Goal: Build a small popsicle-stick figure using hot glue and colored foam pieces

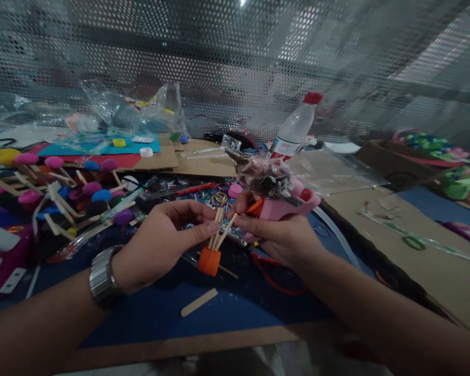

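Note:
In front of me my left hand (168, 235) is closed, thumb and fingers pinching a small bundle of wooden craft sticks (215, 237). An orange bottle cap (209, 261) sits at the bundle's lower end. My right hand (282, 235) is closed too, its thumb and forefinger pinching the upper end of a slanting wooden stick (227, 230) beside the bundle. Just behind my right hand is a pink plastic tool with an orange part (288, 206); whether any finger touches it I cannot tell. A flat craft stick (199, 303) lies on the blue table surface (149, 318) below.
Capped stick pieces (92, 190) in several colours crowd the left, near a purple device (8, 256). A red-capped bottle (295, 128) leans behind my hands. Loose rubber bands (219, 198), plastic bags (141, 115) and cardboard (407, 230) lie around. A perforated metal screen (219, 52) stands behind.

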`<state>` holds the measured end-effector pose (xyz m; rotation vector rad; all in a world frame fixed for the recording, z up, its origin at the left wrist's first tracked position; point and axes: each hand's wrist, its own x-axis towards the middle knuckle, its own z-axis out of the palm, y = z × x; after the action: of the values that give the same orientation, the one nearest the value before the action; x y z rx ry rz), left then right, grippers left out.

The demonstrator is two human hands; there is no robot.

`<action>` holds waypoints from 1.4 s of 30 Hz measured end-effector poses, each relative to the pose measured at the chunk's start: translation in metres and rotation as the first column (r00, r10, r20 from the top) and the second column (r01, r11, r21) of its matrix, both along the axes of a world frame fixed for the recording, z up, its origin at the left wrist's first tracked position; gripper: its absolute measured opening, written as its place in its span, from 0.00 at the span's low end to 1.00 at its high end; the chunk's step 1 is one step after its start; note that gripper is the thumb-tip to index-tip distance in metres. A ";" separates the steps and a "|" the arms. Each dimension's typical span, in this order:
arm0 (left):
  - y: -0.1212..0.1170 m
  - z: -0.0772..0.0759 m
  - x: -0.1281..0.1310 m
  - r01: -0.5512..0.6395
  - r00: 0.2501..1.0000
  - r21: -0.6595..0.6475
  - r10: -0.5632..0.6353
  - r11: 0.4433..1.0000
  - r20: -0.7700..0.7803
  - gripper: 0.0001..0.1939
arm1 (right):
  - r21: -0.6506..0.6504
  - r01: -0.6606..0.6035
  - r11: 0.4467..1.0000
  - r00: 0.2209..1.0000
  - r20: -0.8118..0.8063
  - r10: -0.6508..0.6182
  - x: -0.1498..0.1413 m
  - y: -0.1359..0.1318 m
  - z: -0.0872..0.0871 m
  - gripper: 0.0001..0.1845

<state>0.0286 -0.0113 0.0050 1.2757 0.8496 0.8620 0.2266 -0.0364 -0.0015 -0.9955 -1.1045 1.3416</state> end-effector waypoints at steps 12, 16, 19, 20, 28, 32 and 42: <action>-0.001 0.000 0.001 0.000 0.999 0.013 0.001 1.000 -0.032 0.07 | -0.027 0.020 0.999 0.999 0.035 -0.019 0.001 -0.001 -0.004 0.19; -0.001 -0.001 0.001 0.006 0.999 0.014 -0.005 1.000 -0.049 0.07 | 0.002 0.010 1.000 0.998 0.059 -0.010 0.002 0.000 -0.005 0.18; -0.002 -0.001 0.001 0.003 0.999 0.019 -0.002 1.000 -0.048 0.07 | 0.035 -0.019 0.999 0.997 0.082 0.016 0.002 0.000 -0.007 0.18; -0.002 -0.002 0.001 0.002 0.999 0.018 -0.001 1.000 -0.045 0.07 | 0.039 -0.026 0.999 0.996 0.090 0.023 0.003 0.000 -0.007 0.18; -0.002 -0.001 0.003 -0.012 1.000 -0.002 0.012 1.000 -0.008 0.06 | 0.035 -0.038 0.999 0.997 0.067 0.035 0.002 -0.001 -0.007 0.18; -0.002 -0.001 0.002 -0.014 1.000 -0.005 0.014 1.000 -0.004 0.06 | 0.053 -0.055 0.997 0.997 0.064 0.052 0.002 -0.001 -0.010 0.16; -0.002 0.000 0.003 0.000 1.000 -0.005 0.000 1.000 0.002 0.06 | 0.073 -0.047 0.996 0.993 0.109 0.038 0.003 -0.002 -0.010 0.16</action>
<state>0.0317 -0.0136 0.0045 1.2704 0.8500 0.8604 0.2294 -0.0389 -0.0113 -1.0032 -1.2548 1.2829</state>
